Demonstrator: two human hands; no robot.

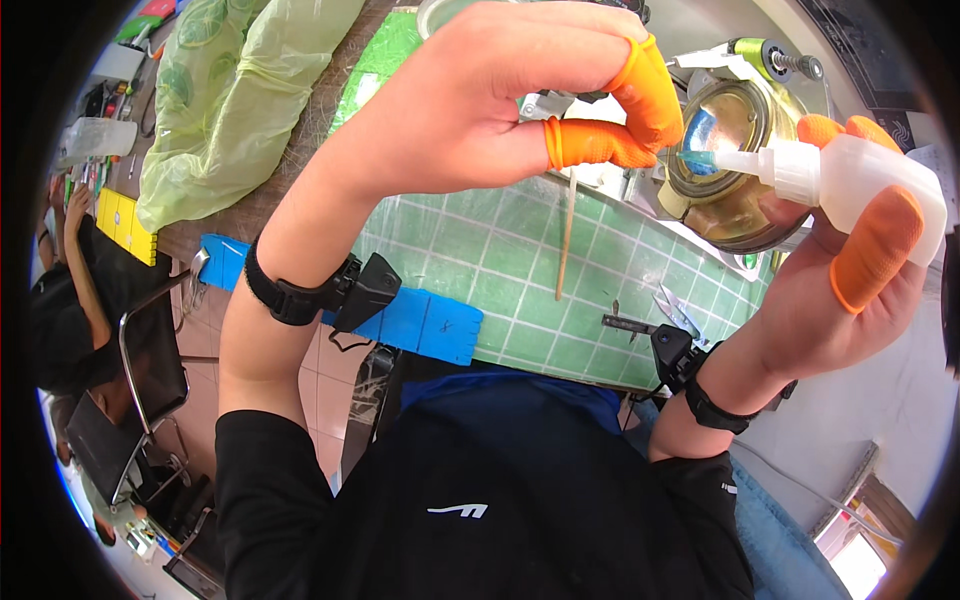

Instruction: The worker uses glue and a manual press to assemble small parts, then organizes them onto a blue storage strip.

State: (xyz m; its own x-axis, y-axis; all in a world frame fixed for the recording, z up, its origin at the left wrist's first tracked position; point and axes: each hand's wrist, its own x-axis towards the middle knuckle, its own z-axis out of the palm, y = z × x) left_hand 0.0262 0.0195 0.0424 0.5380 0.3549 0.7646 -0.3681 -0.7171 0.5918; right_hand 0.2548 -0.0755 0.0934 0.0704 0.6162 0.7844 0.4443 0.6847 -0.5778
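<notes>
My right hand (pixel 835 285) is wrapped around a translucent white squeeze bottle (pixel 880 190). Its long nozzle, ending in a thin teal tip (pixel 697 157), points left toward my other hand. Orange finger cots cover several fingertips on both hands. The thumb and forefinger of my left hand (pixel 500 115) are pinched together just left of the nozzle tip. Whatever sits between them is too small or hidden to make out. Behind the nozzle stands a round, brass-coloured shiny device (pixel 745 215). A thin wooden stick (pixel 567 245) lies below my left hand.
Green tile-patterned covering (pixel 510 260) spreads over the worktable, with a blue strip (pixel 430 325) along its front edge. Small metal pliers (pixel 678 310) lie at right. A green spool (pixel 757 55) stands at the back. A pale green plastic bag (pixel 240 100) and another person (pixel 75 290) are at left.
</notes>
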